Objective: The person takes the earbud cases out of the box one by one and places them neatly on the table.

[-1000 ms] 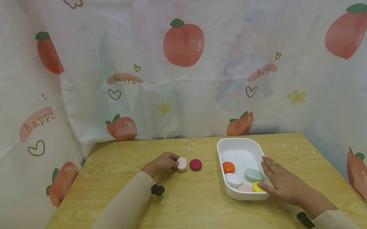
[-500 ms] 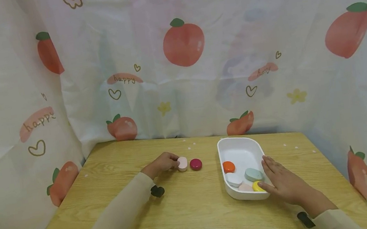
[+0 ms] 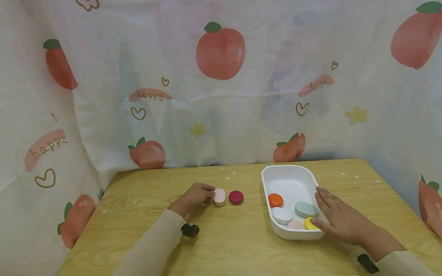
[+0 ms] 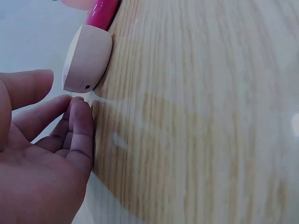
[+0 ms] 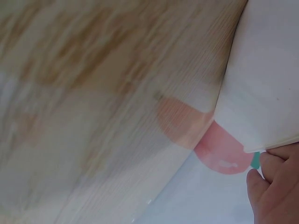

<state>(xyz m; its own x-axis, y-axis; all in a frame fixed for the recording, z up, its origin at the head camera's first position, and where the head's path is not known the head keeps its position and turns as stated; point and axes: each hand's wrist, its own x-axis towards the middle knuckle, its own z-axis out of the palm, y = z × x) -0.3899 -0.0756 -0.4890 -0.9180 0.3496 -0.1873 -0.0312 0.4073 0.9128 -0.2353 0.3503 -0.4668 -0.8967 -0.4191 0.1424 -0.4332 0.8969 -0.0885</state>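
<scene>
Beside a pale pink piece on the table is the left hand, fingertips at its left edge. In the left wrist view that piece stands just beyond the hand; thumb and bent fingers are apart, with nothing pinched. A dark pink disc lies right of the piece. The right hand rests along the right side of a white tray, fingers straight, thumb over the rim near a yellow piece. The right wrist view shows part of this hand at the tray wall.
Inside the tray lie an orange disc, a white piece, a pale green oval and a pale pink piece. A printed cloth hangs behind the wooden table and at both sides.
The left fingertips have drawn back very slightly from the pale pink piece, which lies in nearly the same place. The right hand and the tray have hardly moved.
</scene>
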